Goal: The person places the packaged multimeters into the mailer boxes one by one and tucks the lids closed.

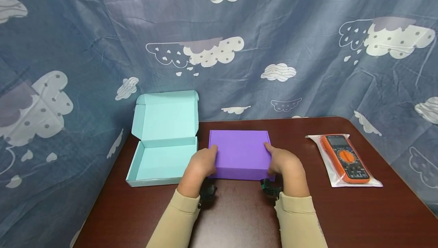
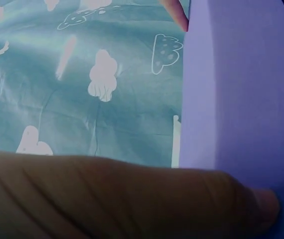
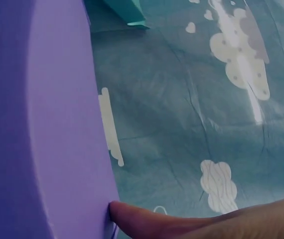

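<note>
Purple and closed, the box (image 1: 241,151) is over the table (image 1: 236,217); from my remote feed I cannot tell whether it rests there. I see the left hand (image 1: 202,162) clamped on the box's left side and the right hand (image 1: 288,162) clamped on its right. Just left of the box, a mint carton (image 1: 167,163) stands open; well right of the box, a meter (image 1: 347,158) lies in a clear bag (image 1: 338,182).

Purple box (image 1: 242,150), underside out of sight
</note>
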Available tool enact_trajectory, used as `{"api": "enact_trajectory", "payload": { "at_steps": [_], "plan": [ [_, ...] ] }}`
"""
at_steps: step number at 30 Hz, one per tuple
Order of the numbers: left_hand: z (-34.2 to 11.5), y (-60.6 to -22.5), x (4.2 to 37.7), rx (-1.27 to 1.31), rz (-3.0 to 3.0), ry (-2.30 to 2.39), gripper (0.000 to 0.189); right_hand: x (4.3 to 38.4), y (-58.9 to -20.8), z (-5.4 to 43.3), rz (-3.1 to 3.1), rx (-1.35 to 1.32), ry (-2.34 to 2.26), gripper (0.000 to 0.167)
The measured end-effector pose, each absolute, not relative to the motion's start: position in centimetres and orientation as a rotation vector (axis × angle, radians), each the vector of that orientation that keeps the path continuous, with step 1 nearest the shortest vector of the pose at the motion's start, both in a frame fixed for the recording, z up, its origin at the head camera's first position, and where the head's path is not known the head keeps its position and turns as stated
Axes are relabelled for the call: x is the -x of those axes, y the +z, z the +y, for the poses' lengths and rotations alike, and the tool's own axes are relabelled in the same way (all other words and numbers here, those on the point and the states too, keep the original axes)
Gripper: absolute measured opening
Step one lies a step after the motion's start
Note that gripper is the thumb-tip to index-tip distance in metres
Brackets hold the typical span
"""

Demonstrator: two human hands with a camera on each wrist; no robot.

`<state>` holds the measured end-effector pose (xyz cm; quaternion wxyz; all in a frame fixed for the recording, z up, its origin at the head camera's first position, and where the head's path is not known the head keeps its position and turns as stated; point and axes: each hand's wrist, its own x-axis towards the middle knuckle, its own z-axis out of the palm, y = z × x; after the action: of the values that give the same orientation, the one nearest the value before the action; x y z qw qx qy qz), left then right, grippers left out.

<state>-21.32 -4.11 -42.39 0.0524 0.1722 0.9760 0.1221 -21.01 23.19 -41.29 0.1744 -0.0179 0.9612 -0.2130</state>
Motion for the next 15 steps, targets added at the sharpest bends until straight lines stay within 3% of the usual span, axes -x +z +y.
{"api": "enact_trajectory", "payload": {
  "at_steps": [7,15],
  "plan": [
    [-3.5,-42.6,21.3,-0.498,3.056,0.204,0.053,21.2,-41.4,22.4,2.840,-0.003,-0.420,0.103],
    [-3.2,-43.4,21.7,-0.497,3.077,0.198,0.051,21.6,-41.9,23.4,2.772,-0.001,-0.560,0.103]
  ]
}}
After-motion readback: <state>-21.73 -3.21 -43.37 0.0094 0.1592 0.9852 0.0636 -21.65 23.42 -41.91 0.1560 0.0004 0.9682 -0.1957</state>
